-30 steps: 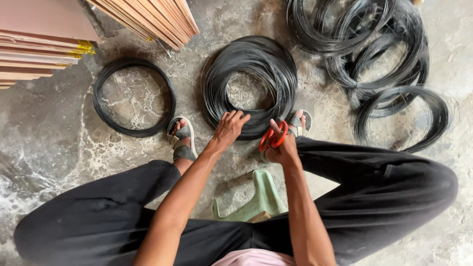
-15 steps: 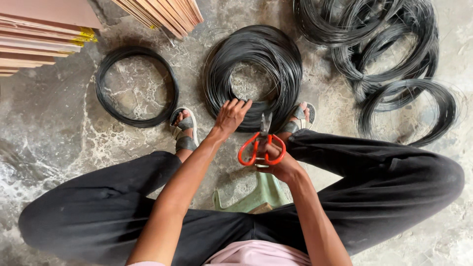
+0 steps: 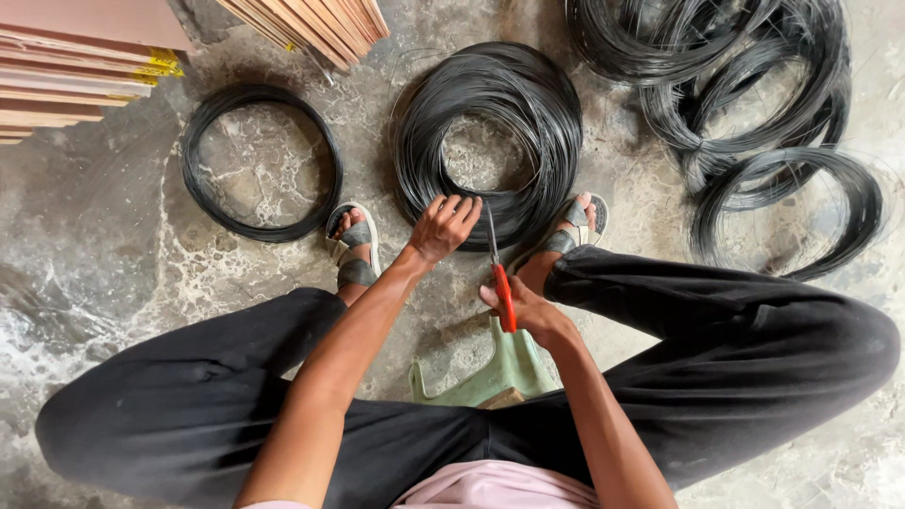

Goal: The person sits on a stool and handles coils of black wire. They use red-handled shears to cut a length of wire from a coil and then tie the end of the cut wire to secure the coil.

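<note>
Head view looks down on a thick coil (image 3: 490, 141) of thin black wire lying flat on the grey concrete floor (image 3: 94, 264), wound in many dark, slightly glossy loops around a bare round centre. It sits between the person's two sandalled feet, its near edge just ahead of both hands.

Left hand (image 3: 443, 226) rests on the coil's near rim, palm down, its fingers (image 3: 457, 205) loosely curled and spread over the strands; whether they pinch any wire cannot be told. Right hand (image 3: 523, 306) lies just short of the coil, closed around the red handles of a pair of scissors (image 3: 500, 273). The blades look closed and point away from the person toward the coil's near edge, close beside the left hand; whether the tip touches wire is unclear.

A green stool (image 3: 500, 368) shows between the black-trousered legs under the right wrist. A thinner wire ring (image 3: 259, 160) lies to the left of the coil, well apart from it. Several more loose coils (image 3: 754, 123) pile up at the right. Stacked boards (image 3: 75, 66) fill the upper left corner, and a bundle of wooden slats (image 3: 320, 24) lies at the top.
</note>
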